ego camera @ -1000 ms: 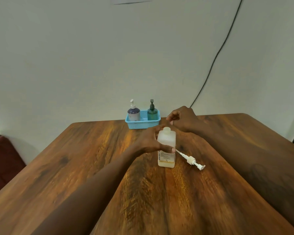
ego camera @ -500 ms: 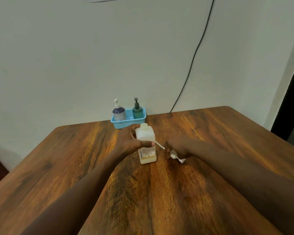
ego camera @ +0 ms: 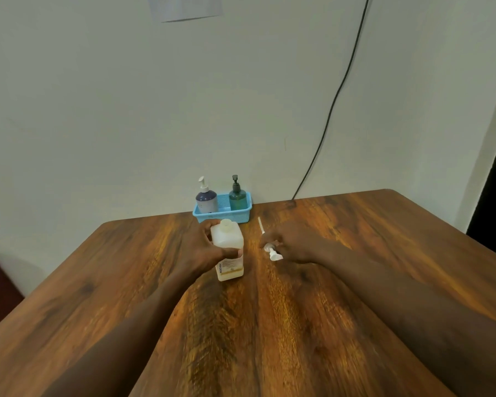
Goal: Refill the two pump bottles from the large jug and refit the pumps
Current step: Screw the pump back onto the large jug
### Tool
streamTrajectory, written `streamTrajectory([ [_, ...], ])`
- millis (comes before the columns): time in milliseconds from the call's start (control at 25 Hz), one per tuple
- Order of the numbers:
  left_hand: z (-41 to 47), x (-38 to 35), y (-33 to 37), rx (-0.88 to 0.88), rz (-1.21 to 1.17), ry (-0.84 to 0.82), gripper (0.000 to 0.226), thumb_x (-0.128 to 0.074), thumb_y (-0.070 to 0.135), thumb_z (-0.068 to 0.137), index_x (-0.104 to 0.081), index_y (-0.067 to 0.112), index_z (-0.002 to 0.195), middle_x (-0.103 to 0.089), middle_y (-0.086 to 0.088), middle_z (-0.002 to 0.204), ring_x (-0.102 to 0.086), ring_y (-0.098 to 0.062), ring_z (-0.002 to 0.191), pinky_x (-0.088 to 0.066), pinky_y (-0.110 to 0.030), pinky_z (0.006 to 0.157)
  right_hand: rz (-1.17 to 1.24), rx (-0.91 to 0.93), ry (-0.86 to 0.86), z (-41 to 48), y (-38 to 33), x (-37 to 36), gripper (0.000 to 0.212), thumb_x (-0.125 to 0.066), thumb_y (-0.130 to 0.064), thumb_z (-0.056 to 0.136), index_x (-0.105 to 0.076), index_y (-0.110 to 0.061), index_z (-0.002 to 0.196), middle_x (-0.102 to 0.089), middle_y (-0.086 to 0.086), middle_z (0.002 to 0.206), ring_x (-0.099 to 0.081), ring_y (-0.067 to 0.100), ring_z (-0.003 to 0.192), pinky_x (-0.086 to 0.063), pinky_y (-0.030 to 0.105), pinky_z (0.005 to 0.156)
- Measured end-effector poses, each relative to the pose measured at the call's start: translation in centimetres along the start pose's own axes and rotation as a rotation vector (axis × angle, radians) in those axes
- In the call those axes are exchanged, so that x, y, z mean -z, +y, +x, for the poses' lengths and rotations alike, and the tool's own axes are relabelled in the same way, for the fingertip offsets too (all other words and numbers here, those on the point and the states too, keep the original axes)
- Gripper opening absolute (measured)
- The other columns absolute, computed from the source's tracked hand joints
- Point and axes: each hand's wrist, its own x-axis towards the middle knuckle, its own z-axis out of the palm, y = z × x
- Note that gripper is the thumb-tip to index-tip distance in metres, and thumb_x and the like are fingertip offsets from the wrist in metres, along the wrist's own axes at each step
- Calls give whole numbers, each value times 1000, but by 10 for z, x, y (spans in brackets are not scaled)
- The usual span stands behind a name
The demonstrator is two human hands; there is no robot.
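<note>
A square translucent white bottle stands upright on the wooden table, its neck uncapped and a thin layer of yellowish liquid at the bottom. My left hand grips its left side. To its right, my right hand holds a white pump; the pump's dip tube points away from me and its nozzle points toward me, low over the table. No large jug is in view.
A light blue basket sits at the table's far edge against the wall, holding a purple pump bottle and a green pump bottle. A black cable runs down the wall behind the table.
My right hand went from behind the bottle to the pump lying on the table, took hold of it and turned it so the tube points away. My left hand stayed on the bottle.
</note>
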Motion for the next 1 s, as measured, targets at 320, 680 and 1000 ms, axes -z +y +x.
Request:
streamTrajectory([
  [320, -3, 14, -7, 70, 54, 150, 90, -95, 51, 57, -58, 26, 135, -67, -1, 128, -65, -19, 110, -60, -39, 90, 518, 44, 555, 36, -69, 59, 30, -71, -37, 94, -74, -22, 119, -78, 0, 105, -74, 14, 93, -62, 41, 81],
  [680, -3, 25, -17, 113, 83, 152, 90, -95, 47, 61, -58, 21, 138, -64, -5, 134, -60, -22, 117, -54, -35, 91, 650, 102, 668, 56, -102, 91, 26, -67, -30, 98, -73, -13, 116, -78, 5, 91, -77, 20, 80, -64, 46, 79],
  [1000, -7, 27, -10, 73, 83, 145, 97, -93, 58, 53, -58, 28, 138, -65, -1, 134, -63, -21, 115, -60, -40, 91, 608, 135, 651, 60, -117, 96, 26, -67, -28, 98, -73, -10, 117, -78, 8, 92, -77, 21, 80, -64, 45, 80],
])
